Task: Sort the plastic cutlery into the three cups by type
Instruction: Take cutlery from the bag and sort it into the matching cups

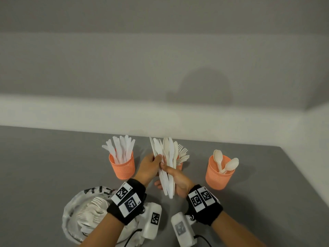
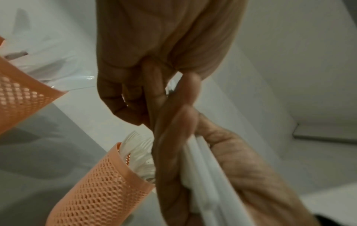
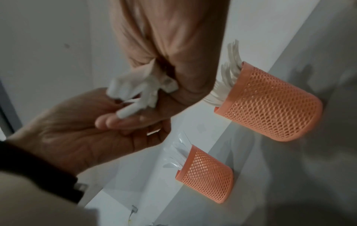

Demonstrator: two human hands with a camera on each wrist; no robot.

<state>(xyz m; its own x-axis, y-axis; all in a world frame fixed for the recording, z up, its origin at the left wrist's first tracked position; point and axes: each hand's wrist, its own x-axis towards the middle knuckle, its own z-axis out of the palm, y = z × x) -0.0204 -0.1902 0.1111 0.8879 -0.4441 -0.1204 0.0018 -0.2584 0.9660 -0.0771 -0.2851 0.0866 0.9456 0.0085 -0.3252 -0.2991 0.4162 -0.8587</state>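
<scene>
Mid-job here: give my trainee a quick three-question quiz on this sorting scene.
1. True or false: the left cup holds knives.
2. What stands in the right cup?
A) forks B) spoons C) nothing
3. Fill in: the bundle of cutlery is held by ____ hand(s).

Key:
1. True.
2. B.
3. Both: the left hand and right hand each have a grip on it, above the table.
</scene>
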